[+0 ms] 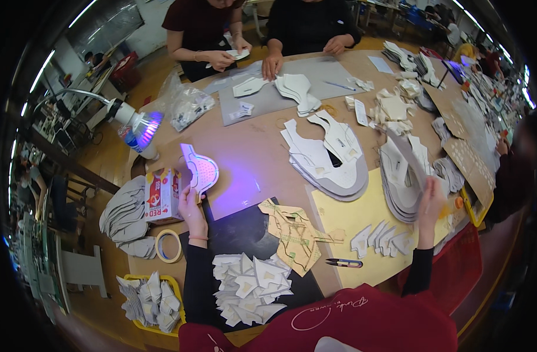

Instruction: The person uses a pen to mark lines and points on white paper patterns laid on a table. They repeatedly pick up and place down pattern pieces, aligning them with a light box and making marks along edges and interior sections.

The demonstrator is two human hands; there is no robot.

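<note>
Brown tabletop [262, 130], right-hand fingers [431, 190] indistinct

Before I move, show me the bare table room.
Free: the violet-lit patch between the curved white piece in the left hand and the stacked U-shaped white pieces, beyond the black mat. Crowded: beside the right hand, by a grey-and-white curved stack, and the mat's near part, under heaped white cutouts.

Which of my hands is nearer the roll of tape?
Left. Your left hand is just beyond the roll of tape, slightly to its right; your right hand is far off to its right.
</note>
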